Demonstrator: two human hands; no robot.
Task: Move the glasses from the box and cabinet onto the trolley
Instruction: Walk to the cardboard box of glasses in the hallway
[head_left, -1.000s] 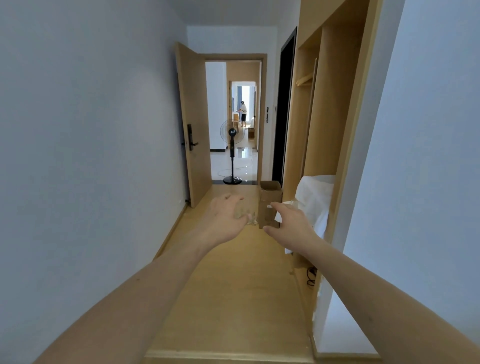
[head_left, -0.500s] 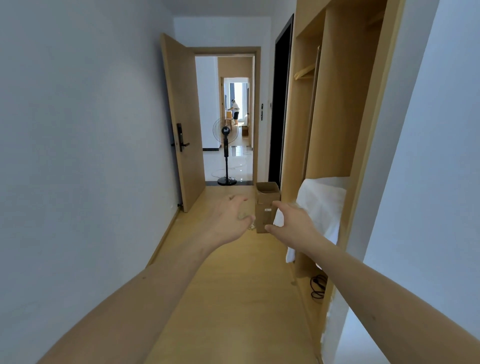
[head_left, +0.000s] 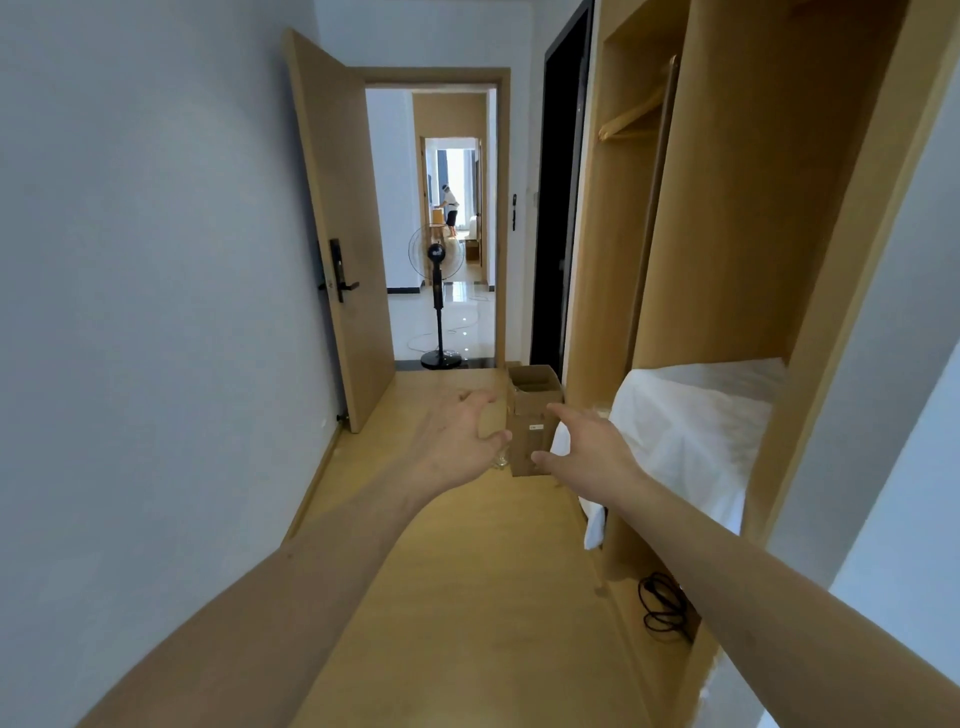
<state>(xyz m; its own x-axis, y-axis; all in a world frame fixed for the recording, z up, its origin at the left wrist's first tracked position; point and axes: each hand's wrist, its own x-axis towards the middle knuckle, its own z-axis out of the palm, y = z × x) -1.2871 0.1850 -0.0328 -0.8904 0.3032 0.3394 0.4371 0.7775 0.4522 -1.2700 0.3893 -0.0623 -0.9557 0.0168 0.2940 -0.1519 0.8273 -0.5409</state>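
A tall brown cardboard box stands on the wooden floor with its top flaps open, beside the open wooden cabinet on the right. My left hand is raised in front of the box's left side, fingers curled round a clear glass that shows only faintly against the floor. My right hand hovers before the box's right side, fingers spread and holding nothing. No trolley is in view.
A white cloth drapes over the cabinet's lower shelf, with a black cable coiled below. A wooden door stands open ahead, a pedestal fan in the doorway. A person stands in a far room.
The view has moved forward down the hallway, so the box, cabinet and white cloth are nearer. Both hands keep the same raised pose.
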